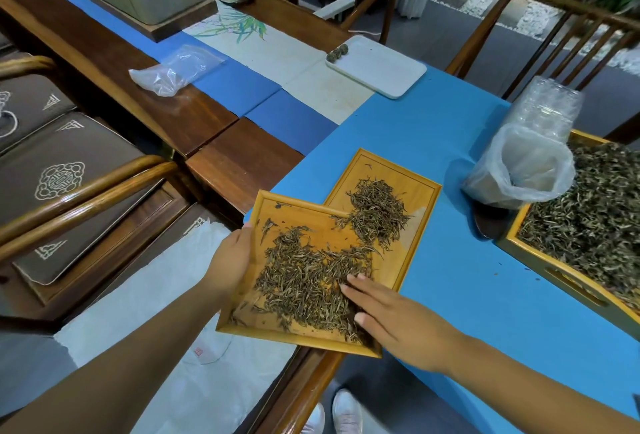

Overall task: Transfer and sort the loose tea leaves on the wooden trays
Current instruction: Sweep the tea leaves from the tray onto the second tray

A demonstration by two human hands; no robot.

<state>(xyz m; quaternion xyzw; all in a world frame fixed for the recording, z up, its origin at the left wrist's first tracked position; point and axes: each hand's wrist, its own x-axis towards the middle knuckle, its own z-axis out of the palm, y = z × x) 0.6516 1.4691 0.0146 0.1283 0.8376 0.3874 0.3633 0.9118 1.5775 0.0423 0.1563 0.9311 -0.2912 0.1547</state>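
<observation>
My left hand [231, 258] grips the left edge of a small wooden tray [277, 333], held tilted over the table's edge with its far corner above a second wooden tray [420, 211]. Loose tea leaves [308, 281] cover the held tray's middle. A smaller pile of tea leaves [377, 215] lies on the second tray, which rests flat on the blue cloth. My right hand [391, 319] lies flat with fingers spread on the leaves at the held tray's right side.
A large wooden tray [554, 270] full of tea stands at the right, with a plastic bag [519, 170] and clear jar [547, 107] beside it. A white tray [377, 68] sits farther back, another plastic bag [173, 69] at left. Chairs flank the table.
</observation>
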